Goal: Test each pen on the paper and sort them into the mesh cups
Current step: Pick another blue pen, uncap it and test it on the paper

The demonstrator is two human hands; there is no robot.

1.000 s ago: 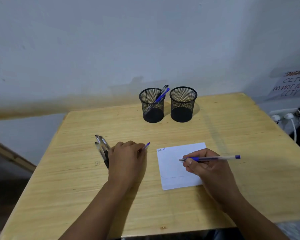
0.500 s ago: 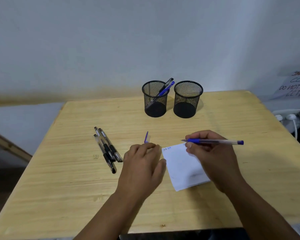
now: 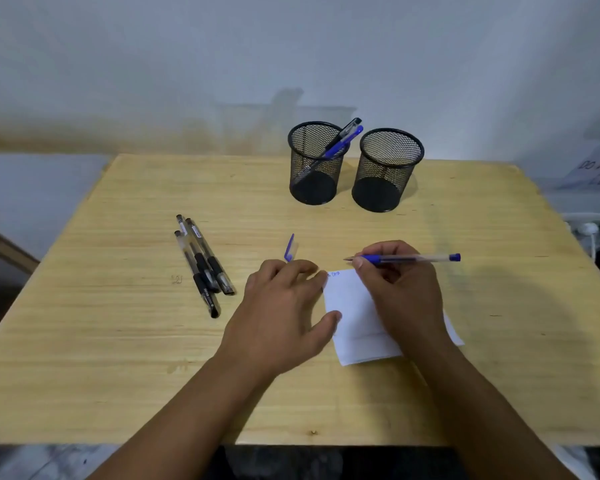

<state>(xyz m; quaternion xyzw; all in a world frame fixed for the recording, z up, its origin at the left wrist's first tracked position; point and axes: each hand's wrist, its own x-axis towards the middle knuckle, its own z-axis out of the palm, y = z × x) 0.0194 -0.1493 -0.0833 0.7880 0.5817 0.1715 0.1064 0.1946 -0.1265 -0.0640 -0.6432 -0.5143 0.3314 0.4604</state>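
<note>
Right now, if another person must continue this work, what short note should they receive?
Right hand holds the uncapped blue pen over the paper, which has blue marks at its top corner.
Left hand is open, flat at the paper's edge; the blue cap lies just beyond it.
Done: two pens in the left mesh cup; right mesh cup looks empty.
Left: cap and sort this pen, then test three black pens.

Bare table (image 3: 482, 209) btwn paper (image 3: 352, 306) & cups (image 3: 354, 168), loose cap (image 3: 290, 248) nr left hand (image 3: 281, 320), black pens (image 3: 203, 263) far left
</note>
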